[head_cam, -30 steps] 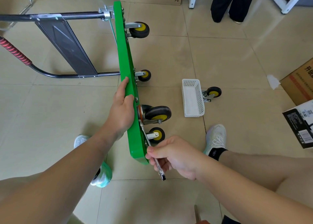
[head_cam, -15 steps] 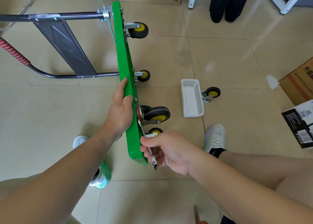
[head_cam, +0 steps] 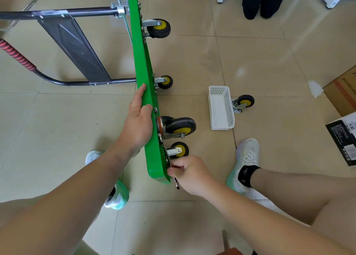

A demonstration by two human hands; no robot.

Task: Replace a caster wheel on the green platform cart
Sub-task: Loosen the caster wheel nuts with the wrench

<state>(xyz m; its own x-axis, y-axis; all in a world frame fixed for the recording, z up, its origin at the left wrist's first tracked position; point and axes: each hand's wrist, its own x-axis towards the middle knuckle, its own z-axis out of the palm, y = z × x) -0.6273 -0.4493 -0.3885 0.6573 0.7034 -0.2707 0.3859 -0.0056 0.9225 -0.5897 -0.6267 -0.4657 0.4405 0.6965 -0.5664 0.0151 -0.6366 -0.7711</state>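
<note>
The green platform cart [head_cam: 143, 66] stands on its edge on the floor, wheels facing right. My left hand [head_cam: 137, 123] grips its upper edge, thumb over the rim. My right hand [head_cam: 189, 174] holds a small metal wrench [head_cam: 176, 183] against the cart's underside, just below the nearest small caster [head_cam: 180, 149]. A larger caster [head_cam: 180, 126] sits right above it. Two more casters [head_cam: 159, 28] [head_cam: 165, 82] are mounted farther away. A loose caster [head_cam: 243, 102] lies on the floor beside a white basket [head_cam: 221, 108].
The cart's black folding handle [head_cam: 71, 37] with its red grip [head_cam: 17, 57] lies to the left. My feet [head_cam: 244, 162] flank the cart. Cardboard boxes [head_cam: 344, 93] stand at the right and far edge. Another person's dark legs [head_cam: 264, 0] stand at the back.
My right hand swung the wrench round beneath the nearest caster, first up toward the wheel, then back down by the cart's bottom corner. My left hand kept its hold.
</note>
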